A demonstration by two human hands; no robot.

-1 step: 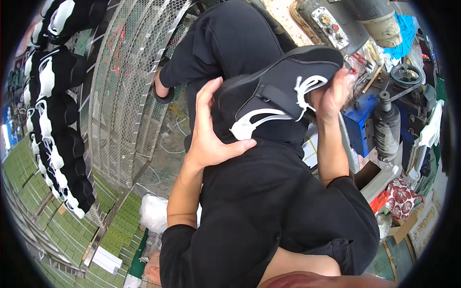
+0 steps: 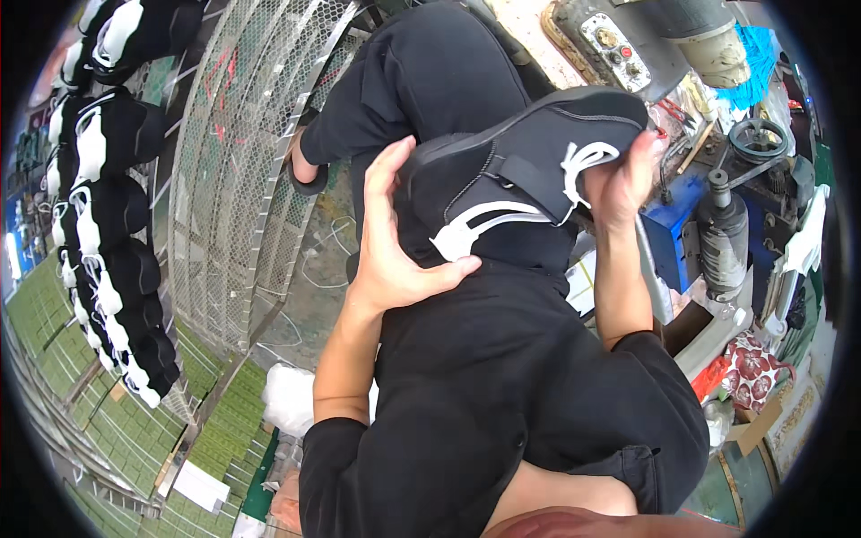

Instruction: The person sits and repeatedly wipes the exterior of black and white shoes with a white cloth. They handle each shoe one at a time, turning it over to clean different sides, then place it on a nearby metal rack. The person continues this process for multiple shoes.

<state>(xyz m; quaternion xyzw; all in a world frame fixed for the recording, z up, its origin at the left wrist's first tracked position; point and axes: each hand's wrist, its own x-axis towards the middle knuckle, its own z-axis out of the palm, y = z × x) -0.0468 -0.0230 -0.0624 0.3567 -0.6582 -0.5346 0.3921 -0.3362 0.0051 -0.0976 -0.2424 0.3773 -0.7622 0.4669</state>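
Note:
A black shoe [image 2: 529,161] with a dark sole lies tilted across my lap, over black trousers. It has a dark strap with a small buckle, a white lace bow [image 2: 576,169] near its right end and a white band [image 2: 457,235] along its near side. My right hand [image 2: 619,184] grips the right end, thumb up along the edge and the other fingers partly hidden behind the shoe. My left hand [image 2: 390,242] is spread wide in a C shape round the left end, its thumb beside the white band. Whether its fingertips touch the shoe cannot be told.
On the left hang strung black shoes [image 2: 117,206] with white parts, beside a curved wire-mesh guard [image 2: 242,170]. At the right stand a machine with a button panel [image 2: 619,54], a pulley wheel [image 2: 758,139], a wrapped cylinder [image 2: 722,242] and a flower-patterned cloth [image 2: 749,368].
The shoe has shifted very slightly to the right with my right hand. My left hand has barely moved.

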